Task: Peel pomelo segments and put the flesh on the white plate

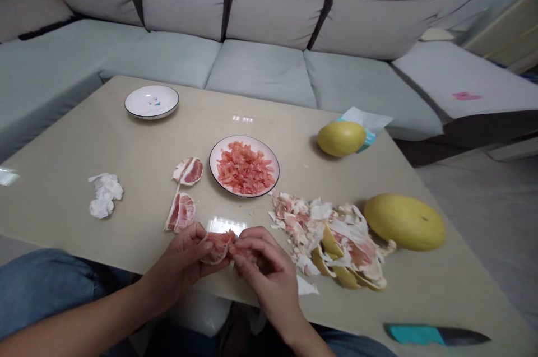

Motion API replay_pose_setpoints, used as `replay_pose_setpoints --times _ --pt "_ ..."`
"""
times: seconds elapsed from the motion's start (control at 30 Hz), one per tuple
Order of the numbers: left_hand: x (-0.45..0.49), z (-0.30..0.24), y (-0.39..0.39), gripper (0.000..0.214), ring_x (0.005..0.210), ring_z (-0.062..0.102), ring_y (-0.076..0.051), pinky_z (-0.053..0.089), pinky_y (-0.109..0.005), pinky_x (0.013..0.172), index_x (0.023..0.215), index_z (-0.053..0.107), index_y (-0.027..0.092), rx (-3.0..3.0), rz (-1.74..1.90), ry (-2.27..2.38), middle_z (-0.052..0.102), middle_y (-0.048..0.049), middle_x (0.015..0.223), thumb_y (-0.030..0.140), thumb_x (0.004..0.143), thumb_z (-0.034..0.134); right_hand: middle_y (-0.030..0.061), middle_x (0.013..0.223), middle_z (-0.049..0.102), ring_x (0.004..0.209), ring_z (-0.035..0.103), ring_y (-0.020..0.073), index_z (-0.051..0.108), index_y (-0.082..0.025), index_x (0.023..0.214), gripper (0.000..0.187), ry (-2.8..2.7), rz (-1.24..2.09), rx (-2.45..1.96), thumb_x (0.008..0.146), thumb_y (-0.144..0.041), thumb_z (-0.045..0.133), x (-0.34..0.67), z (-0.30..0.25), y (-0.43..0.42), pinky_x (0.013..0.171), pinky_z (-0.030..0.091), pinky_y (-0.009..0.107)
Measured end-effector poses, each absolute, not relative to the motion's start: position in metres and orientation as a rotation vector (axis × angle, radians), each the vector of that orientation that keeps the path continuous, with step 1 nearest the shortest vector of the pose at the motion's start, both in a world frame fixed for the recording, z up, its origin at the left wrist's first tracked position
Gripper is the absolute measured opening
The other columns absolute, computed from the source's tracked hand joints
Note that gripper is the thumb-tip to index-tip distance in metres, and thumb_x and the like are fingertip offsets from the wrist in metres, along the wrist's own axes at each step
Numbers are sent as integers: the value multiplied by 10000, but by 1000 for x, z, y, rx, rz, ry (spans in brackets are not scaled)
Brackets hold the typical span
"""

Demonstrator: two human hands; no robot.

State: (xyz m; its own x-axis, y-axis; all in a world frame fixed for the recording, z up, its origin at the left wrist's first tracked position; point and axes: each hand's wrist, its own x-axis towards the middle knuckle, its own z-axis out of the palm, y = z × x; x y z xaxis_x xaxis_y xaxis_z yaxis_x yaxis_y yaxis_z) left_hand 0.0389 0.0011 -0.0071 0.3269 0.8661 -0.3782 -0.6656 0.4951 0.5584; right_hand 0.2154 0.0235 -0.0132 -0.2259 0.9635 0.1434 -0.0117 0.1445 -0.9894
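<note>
A partly peeled pomelo segment (216,246) with red flesh is held at the table's near edge. My left hand (185,259) grips it with thumb and fingers closed around its left side. My right hand (264,273) pinches its right end, fingertips close together; exactly what they grip there is partly hidden. Just beyond, a white plate (214,173) with a dark rim carries a heap of peeled red pomelo flesh (244,169). Left of that plate lie unpeeled pomelo segments (185,211) with white membrane on them.
To the right is a pile of peel and membrane (336,245), beside a whole yellow pomelo (404,222). Another pomelo (341,139) rests against a tissue pack (369,138). A turquoise-handled knife (420,334) lies near right. Crumpled tissue (105,195) and a second plate (151,113) are left.
</note>
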Motion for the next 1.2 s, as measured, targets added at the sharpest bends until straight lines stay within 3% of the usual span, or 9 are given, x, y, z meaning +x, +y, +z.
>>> replay_pose_setpoints --times 0.17,0.33,0.5,0.67,0.77,0.87,0.97,1.2 --pt "42 -11 -3 126 812 642 -138 483 -350 884 780 547 167 357 948 751 680 -21 808 198 869 631 58 920 627 765 630 167 666 -268 1021 277 -1860 824 -879 814 -86 642 220 -13 20 609 549 258" --pt "43 -11 -1 183 882 603 -152 481 -364 868 832 510 198 505 943 765 629 4 880 191 817 692 72 1026 595 817 628 178 625 -301 1121 320 -1956 837 -918 855 -122 612 223 -20 21 662 561 288" --pt "43 -13 -3 147 859 566 -132 471 -306 824 860 501 216 718 946 867 593 25 850 232 858 648 73 1059 564 784 614 161 586 -322 1237 412 -2006 914 -918 874 -129 586 220 -21 22 673 539 296" --pt "43 -14 -7 295 922 597 -153 468 -349 873 1144 487 288 738 929 832 610 -9 1048 282 880 618 67 1041 568 921 593 188 654 -287 1114 271 -1897 1063 -928 907 -155 540 218 -18 23 791 499 313" --pt "43 -13 -7 346 852 615 -156 484 -370 848 1233 476 287 724 856 858 631 -30 1032 316 903 576 61 991 577 961 573 201 677 -247 952 153 -1707 1247 -976 926 -236 526 216 -16 24 844 471 323" --pt "43 -11 -6 336 814 620 -160 495 -375 821 1230 496 281 673 859 826 641 -20 947 327 905 568 58 980 567 825 568 174 668 -221 880 189 -1510 1464 -1027 923 -352 540 214 -17 26 716 481 276" --pt "45 -10 -7 344 816 618 -164 496 -381 812 1244 489 273 633 881 741 652 -29 921 312 911 563 44 1003 530 581 474 92 650 -207 846 268 -1315 1669 -1021 896 -455 560 213 -21 28 512 409 221" --pt "47 -11 -7 331 850 608 -172 489 -366 790 1255 458 262 637 898 640 656 -41 901 267 933 533 25 955 514 483 399 45 629 -193 817 295 -1111 1864 -920 858 -485 611 212 -29 27 428 324 201"
